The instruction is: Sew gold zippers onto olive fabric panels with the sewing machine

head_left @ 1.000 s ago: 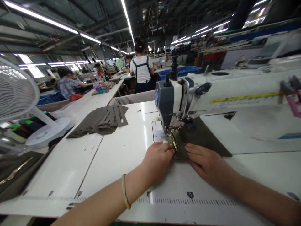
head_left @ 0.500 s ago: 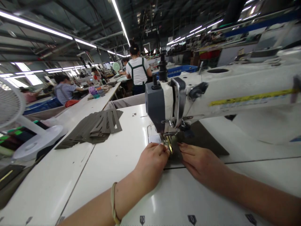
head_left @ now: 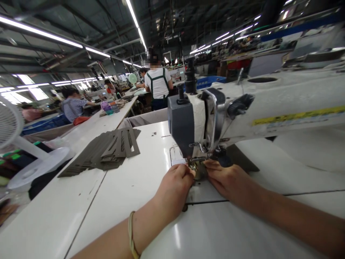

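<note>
My left hand (head_left: pixel 176 185) is closed in a pinch just left of the sewing machine's (head_left: pixel 180 126) needle area, at the edge of a gold-toothed zipper. Only a small bit of brassy metal shows between my hands, and the fingertips partly hide it. My right hand (head_left: pixel 229 181) has its fingers bent together on a dark grey-brown panel (head_left: pixel 244 160), right of the presser foot. That panel runs back under the machine head, mostly covered by the hand and the machine.
A fanned stack of dark cut-out pieces (head_left: pixel 102 151) lies on the white table (head_left: pixel 129 208) to the left. Beyond the table edge stands a white fan (head_left: pixel 35 154). Several people work farther off, one in a white shirt (head_left: pixel 159 82) directly ahead.
The dark panel has been fed away from me under the machine head, and less of it and of the zipper shows. My right fingers sit more bent, closer to the presser foot.
</note>
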Available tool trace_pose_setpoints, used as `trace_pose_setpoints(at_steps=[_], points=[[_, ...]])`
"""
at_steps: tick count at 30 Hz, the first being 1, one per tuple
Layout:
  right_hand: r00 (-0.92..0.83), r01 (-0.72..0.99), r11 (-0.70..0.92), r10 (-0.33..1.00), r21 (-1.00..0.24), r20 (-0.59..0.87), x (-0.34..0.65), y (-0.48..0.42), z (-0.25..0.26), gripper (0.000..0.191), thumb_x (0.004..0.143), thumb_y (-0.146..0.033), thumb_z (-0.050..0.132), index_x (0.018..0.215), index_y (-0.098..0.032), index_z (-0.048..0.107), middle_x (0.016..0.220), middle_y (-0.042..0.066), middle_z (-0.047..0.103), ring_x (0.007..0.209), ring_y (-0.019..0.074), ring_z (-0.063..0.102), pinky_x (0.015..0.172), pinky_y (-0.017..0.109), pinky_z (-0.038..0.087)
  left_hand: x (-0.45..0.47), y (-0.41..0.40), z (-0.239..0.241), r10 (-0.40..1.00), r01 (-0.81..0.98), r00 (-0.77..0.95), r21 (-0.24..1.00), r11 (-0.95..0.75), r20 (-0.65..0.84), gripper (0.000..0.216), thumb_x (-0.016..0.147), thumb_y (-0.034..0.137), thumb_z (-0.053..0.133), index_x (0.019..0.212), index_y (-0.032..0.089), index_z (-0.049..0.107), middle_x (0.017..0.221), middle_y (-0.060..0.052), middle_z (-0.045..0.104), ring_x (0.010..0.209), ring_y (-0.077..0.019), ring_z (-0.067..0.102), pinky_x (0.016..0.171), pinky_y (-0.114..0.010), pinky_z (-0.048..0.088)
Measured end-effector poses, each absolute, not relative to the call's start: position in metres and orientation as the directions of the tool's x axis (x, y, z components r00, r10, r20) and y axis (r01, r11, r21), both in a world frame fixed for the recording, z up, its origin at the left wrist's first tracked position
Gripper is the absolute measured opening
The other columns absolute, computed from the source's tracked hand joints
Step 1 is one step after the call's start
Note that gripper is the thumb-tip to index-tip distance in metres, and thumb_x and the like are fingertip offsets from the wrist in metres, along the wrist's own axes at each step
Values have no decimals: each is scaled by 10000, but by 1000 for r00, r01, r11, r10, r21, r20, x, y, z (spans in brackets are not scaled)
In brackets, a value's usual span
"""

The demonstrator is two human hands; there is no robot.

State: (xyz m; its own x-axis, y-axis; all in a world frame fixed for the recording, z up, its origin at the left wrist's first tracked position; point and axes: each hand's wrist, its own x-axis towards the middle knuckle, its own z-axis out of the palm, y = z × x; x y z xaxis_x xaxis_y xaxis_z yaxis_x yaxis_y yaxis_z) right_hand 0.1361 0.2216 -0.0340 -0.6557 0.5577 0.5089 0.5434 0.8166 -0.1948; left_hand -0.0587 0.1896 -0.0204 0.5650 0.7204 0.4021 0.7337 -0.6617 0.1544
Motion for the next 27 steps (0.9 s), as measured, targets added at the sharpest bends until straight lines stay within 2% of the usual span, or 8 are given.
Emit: trace_pose_setpoints(at_steps=[9,17,22,27], points=[[-651,558,811,558,-174,514,136,229,-36,237,850,-129,381,866,-176,612,806,59,644,723,173,612,784,321,517,-61,192,-22,733,727,555,199,-657,393,168,903,154,434,880,125,598,907,-85,562,840,-184,548,787,-310,502],[-678,556,826,518,-97,522,136,236,-39,244,838,-116,376,850,-161,615,804,75,651,825,203,633,743,311,521,-62,194,-23,744,732,533,221,-645,403,131,880,127,483,869,135,612,911,-72,584,868,-183,556,806,-302,497],[-667,578,813,517,-64,536,136,238,-40,244,848,-128,375,820,-163,615,761,66,651,767,194,640,690,286,517,-63,198,-23,728,738,554,168,-654,404,117,858,117,510,831,138,621,872,-65,592,840,-180,565,792,-302,505],[-664,584,810,512,-48,545,135,240,-41,248,840,-122,372,787,-157,612,810,88,670,707,189,636,641,283,508,-65,201,-24,711,735,555,147,-662,432,111,849,118,519,813,139,622,856,-62,592,823,-174,564,787,-296,509]])
